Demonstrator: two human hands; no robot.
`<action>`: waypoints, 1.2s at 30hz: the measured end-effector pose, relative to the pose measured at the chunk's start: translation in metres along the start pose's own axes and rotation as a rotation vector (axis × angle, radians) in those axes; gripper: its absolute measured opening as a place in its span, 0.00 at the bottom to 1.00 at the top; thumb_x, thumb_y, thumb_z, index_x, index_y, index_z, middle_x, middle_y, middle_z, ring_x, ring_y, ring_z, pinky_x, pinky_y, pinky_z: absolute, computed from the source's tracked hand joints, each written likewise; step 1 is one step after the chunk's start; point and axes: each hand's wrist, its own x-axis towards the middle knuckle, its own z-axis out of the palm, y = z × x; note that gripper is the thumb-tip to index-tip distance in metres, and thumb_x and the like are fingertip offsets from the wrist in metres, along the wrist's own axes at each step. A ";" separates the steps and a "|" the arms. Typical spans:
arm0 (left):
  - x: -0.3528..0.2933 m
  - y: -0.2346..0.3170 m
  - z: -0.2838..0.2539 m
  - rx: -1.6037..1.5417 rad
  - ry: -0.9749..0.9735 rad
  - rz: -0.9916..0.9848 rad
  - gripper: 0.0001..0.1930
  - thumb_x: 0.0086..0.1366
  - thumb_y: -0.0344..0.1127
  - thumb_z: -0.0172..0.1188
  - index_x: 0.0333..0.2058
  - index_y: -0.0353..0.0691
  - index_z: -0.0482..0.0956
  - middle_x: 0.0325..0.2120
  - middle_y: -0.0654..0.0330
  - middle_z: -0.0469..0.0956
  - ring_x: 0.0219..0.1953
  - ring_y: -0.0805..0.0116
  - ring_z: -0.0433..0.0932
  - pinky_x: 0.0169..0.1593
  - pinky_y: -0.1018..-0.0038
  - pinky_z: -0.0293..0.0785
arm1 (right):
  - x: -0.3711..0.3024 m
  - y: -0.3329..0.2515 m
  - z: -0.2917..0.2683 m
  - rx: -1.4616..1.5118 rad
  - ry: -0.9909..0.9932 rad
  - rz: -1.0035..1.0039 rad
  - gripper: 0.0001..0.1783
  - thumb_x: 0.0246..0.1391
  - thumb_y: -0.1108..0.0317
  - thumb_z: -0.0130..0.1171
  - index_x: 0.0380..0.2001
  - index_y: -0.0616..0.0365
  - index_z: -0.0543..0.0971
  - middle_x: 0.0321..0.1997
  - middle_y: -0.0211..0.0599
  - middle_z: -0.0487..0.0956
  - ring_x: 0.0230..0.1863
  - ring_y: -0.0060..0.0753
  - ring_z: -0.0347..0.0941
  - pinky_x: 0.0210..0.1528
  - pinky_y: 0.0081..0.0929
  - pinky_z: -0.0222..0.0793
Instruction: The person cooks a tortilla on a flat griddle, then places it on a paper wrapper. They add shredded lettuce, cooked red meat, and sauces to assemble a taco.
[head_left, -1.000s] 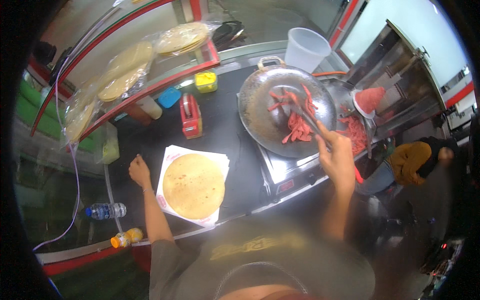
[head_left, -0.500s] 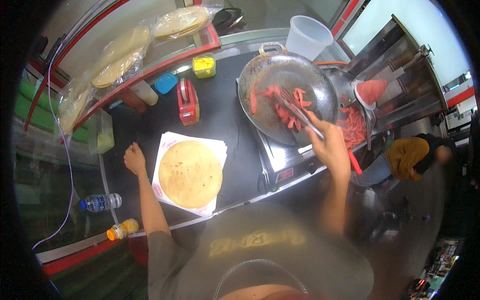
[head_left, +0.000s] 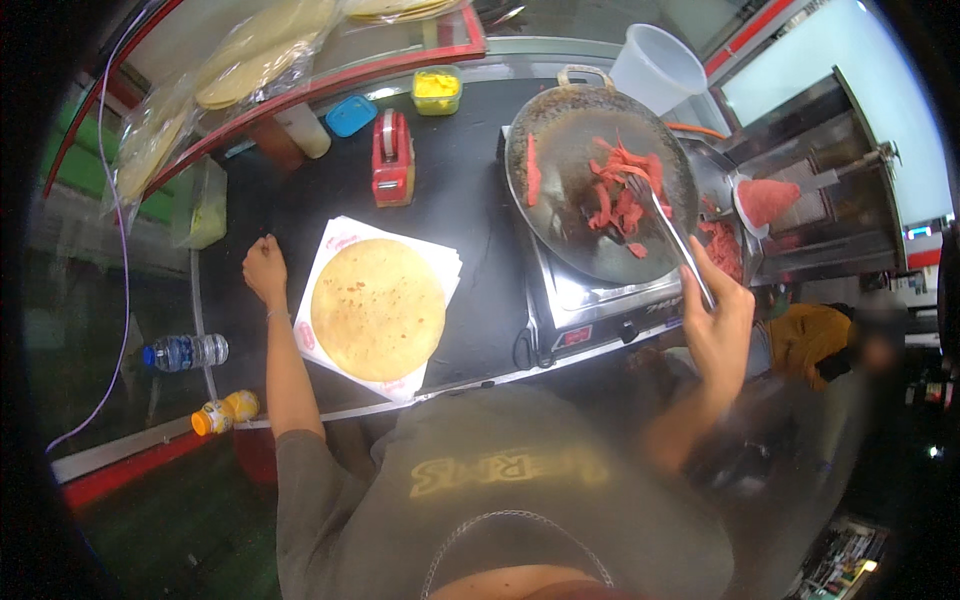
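From the head view I see my right hand [head_left: 718, 322], at right of centre, closed around the handles of a pair of metal tongs [head_left: 672, 232], whose tips now sit in the heap of red meat strips [head_left: 618, 190] in the wok [head_left: 598, 192] at the upper right. A second ago the tongs lay over the right half of the pan with the strips gathered there; now the strips are bunched nearer the pan's middle, with one strip apart by the left wall, so I judge the meat is being turned and spread as it cooks. The wok stands on a steel burner [head_left: 600, 300] at the tabletop's [head_left: 470, 200] right end. My left hand [head_left: 264, 270] has kept its place at the left edge, fingers curled loosely, holding nothing, just beside the flatbread [head_left: 378, 308] on its white paper [head_left: 335, 240]. The flatbread lies bare, unchanged, at centre left. A red dispenser [head_left: 393, 158] stands above it.
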 end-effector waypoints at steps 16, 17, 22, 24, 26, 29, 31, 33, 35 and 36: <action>0.006 0.017 -0.011 0.028 -0.106 -0.204 0.21 0.76 0.50 0.61 0.35 0.37 0.88 0.34 0.44 0.90 0.42 0.34 0.88 0.47 0.45 0.81 | 0.017 -0.030 0.036 -0.078 -0.076 -0.097 0.24 0.70 0.72 0.69 0.67 0.64 0.84 0.37 0.62 0.86 0.30 0.39 0.79 0.41 0.36 0.75; 0.006 0.016 -0.010 0.064 -0.096 -0.164 0.21 0.76 0.50 0.61 0.34 0.37 0.88 0.34 0.44 0.90 0.41 0.34 0.88 0.47 0.45 0.81 | 0.016 -0.033 0.036 -0.032 -0.042 -0.030 0.25 0.69 0.70 0.70 0.67 0.62 0.84 0.39 0.63 0.87 0.32 0.47 0.81 0.44 0.34 0.77; 0.009 -0.002 0.008 0.145 -0.063 -0.043 0.21 0.76 0.50 0.61 0.33 0.36 0.86 0.33 0.45 0.89 0.41 0.34 0.88 0.46 0.45 0.80 | 0.016 -0.046 0.057 0.063 -0.160 -0.209 0.25 0.68 0.72 0.69 0.66 0.67 0.83 0.35 0.61 0.84 0.35 0.66 0.82 0.43 0.51 0.75; 0.008 -0.010 0.014 0.102 -0.041 -0.049 0.20 0.76 0.50 0.61 0.33 0.38 0.87 0.34 0.45 0.90 0.42 0.34 0.88 0.47 0.44 0.80 | 0.019 -0.046 0.061 0.087 -0.139 -0.153 0.26 0.69 0.72 0.69 0.67 0.67 0.82 0.34 0.61 0.83 0.37 0.67 0.81 0.43 0.52 0.74; 0.008 -0.014 0.017 0.094 -0.026 -0.045 0.20 0.76 0.50 0.61 0.34 0.38 0.88 0.34 0.45 0.90 0.42 0.34 0.88 0.47 0.43 0.80 | 0.022 -0.042 0.062 0.081 -0.060 -0.088 0.25 0.69 0.72 0.68 0.67 0.66 0.82 0.33 0.60 0.83 0.36 0.68 0.81 0.43 0.53 0.74; 0.010 -0.010 0.013 0.180 -0.067 -0.043 0.20 0.76 0.50 0.61 0.34 0.38 0.88 0.35 0.45 0.90 0.43 0.34 0.88 0.48 0.43 0.80 | 0.027 -0.037 0.063 0.109 -0.002 -0.166 0.24 0.69 0.73 0.67 0.66 0.66 0.83 0.33 0.60 0.83 0.35 0.68 0.81 0.42 0.53 0.74; 0.010 -0.003 0.009 0.142 -0.047 -0.051 0.20 0.76 0.50 0.61 0.34 0.38 0.88 0.35 0.44 0.90 0.43 0.34 0.88 0.47 0.43 0.80 | 0.031 -0.032 0.066 -0.014 -0.071 -0.224 0.22 0.70 0.74 0.67 0.65 0.65 0.84 0.34 0.61 0.84 0.34 0.65 0.82 0.42 0.52 0.75; 0.009 0.004 0.002 0.129 -0.056 -0.076 0.20 0.76 0.50 0.61 0.34 0.38 0.88 0.34 0.44 0.90 0.42 0.34 0.88 0.47 0.43 0.80 | 0.033 -0.026 0.069 0.033 0.004 -0.156 0.23 0.70 0.73 0.67 0.66 0.64 0.84 0.35 0.62 0.84 0.35 0.65 0.83 0.42 0.53 0.75; 0.007 0.008 -0.004 0.134 -0.092 -0.129 0.20 0.76 0.50 0.61 0.34 0.38 0.88 0.34 0.44 0.90 0.42 0.34 0.88 0.47 0.43 0.80 | 0.037 -0.020 0.071 0.096 0.074 -0.051 0.23 0.70 0.72 0.67 0.66 0.65 0.84 0.36 0.63 0.84 0.37 0.64 0.84 0.43 0.54 0.74; 0.007 0.009 -0.006 0.118 -0.084 -0.121 0.20 0.76 0.49 0.61 0.34 0.37 0.88 0.34 0.44 0.89 0.42 0.34 0.88 0.47 0.43 0.80 | 0.040 -0.017 0.072 0.079 0.066 -0.070 0.23 0.71 0.71 0.67 0.66 0.64 0.85 0.36 0.63 0.85 0.35 0.62 0.83 0.42 0.51 0.74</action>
